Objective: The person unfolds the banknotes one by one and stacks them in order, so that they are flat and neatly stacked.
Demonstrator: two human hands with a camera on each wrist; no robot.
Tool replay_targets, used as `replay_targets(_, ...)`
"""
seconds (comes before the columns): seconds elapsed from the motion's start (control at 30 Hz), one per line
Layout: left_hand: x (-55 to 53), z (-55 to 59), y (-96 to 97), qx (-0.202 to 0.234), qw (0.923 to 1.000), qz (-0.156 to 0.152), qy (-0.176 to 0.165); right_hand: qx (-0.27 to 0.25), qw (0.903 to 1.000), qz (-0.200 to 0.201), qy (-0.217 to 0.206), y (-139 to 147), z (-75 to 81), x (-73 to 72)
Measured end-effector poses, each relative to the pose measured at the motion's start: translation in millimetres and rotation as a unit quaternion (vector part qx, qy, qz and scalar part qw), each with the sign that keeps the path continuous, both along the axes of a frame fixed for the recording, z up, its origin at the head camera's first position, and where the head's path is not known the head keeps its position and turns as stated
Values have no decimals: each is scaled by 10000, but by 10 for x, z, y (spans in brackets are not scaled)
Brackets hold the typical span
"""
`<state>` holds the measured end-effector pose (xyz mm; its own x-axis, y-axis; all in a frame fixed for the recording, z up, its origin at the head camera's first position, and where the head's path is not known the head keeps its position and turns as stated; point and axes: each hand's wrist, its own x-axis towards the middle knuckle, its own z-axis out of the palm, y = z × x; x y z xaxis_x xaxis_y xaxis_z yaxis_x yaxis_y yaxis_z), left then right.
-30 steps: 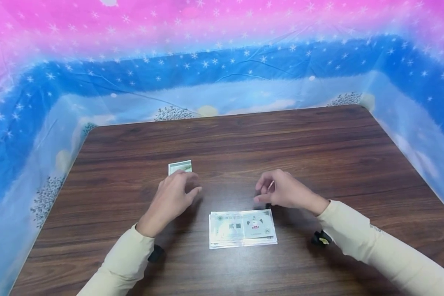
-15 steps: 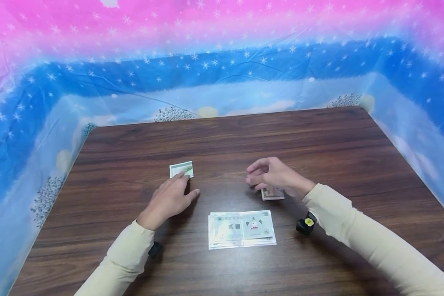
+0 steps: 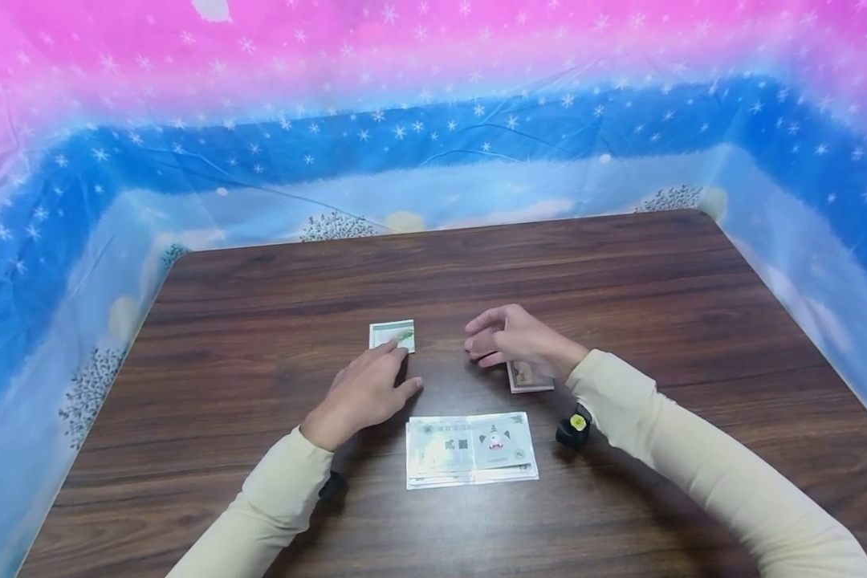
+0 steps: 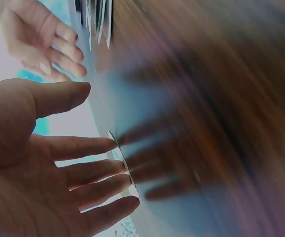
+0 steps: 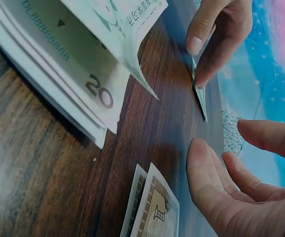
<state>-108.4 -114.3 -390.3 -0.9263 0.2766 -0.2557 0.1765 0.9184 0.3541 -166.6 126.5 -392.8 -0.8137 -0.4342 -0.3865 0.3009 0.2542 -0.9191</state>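
My left hand (image 3: 364, 391) reaches over the table with its fingers stretched out, the fingertips resting on a small green-and-white banknote (image 3: 384, 332), which looks folded. In the left wrist view the straight fingertips meet the thin edge of this note (image 4: 125, 164). My right hand (image 3: 522, 337) hovers with loosely bent fingers and nothing between them. Partly under it lies a brownish folded note (image 3: 531, 380), its two layers parting in the right wrist view. Nearer the person is a stack of play banknotes (image 3: 470, 451), its top note pale green with a cartoon face.
The dark wood table (image 3: 585, 265) carries all the notes. A pink and blue snowflake cloth (image 3: 419, 128) hangs around its back and sides. Under the top note of the stack, a lower note marked 20 (image 5: 100, 91) shows in the right wrist view.
My left hand has slid the green-and-white note to the right, towards the middle. My right hand has moved left and away from the person, uncovering the brownish note.
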Motion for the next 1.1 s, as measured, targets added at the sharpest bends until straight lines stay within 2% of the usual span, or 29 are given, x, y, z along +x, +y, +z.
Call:
replay_targets(0.33, 16, 4, 227, 74, 9995, -304, 99, -166, 9994, -196, -248, -75, -24, -67)
replay_targets(0.67, 32, 12, 336, 244, 9982, -548, -45, -122, 9993, -327, -141, -152, -32, -160)
replay_targets(0.9, 41, 13, 368, 305, 9978, -575, -111, 53, 9990, -429, -129, -165, -24, -179)
replay_targets(1.1, 39, 7, 379, 337, 9978, -547, -138, 4, 9987, -444, -240, -173, -19, -190)
